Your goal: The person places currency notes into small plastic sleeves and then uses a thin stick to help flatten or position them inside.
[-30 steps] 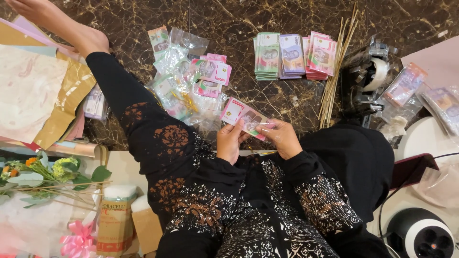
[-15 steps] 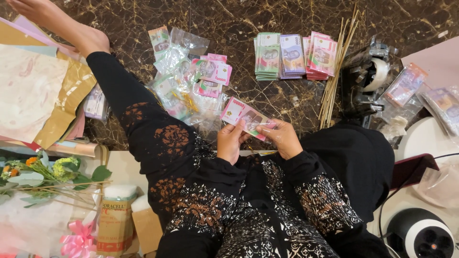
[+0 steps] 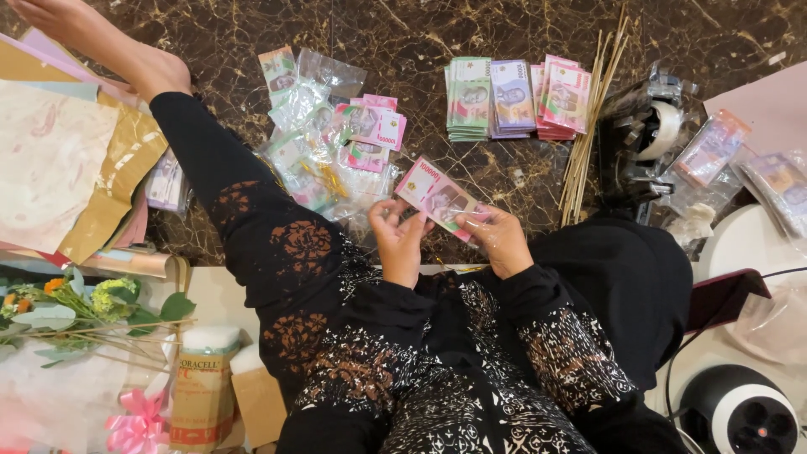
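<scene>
A pink banknote (image 3: pixel 437 198) is held flat between both hands above my lap. My left hand (image 3: pixel 398 240) pinches its near left edge and my right hand (image 3: pixel 501 240) grips its right end. Just beyond it lies a loose pile of banknotes in clear plastic sleeves (image 3: pixel 333 143) on the dark marble floor (image 3: pixel 420 34). Further back stand neat stacks of green, purple and pink banknotes (image 3: pixel 513 97). My leg in black lace (image 3: pixel 227 193) stretches out to the upper left.
A bundle of thin wooden sticks (image 3: pixel 592 113) lies beside a tape dispenser (image 3: pixel 654 126). More sleeved notes (image 3: pixel 714 147) sit at the right. Sheets of wrapping paper (image 3: pixel 59 160), flowers (image 3: pixel 76 307), a pink bow (image 3: pixel 134 420), a dark red phone (image 3: pixel 727 298) and a round black-and-white device (image 3: pixel 740 412) surround me.
</scene>
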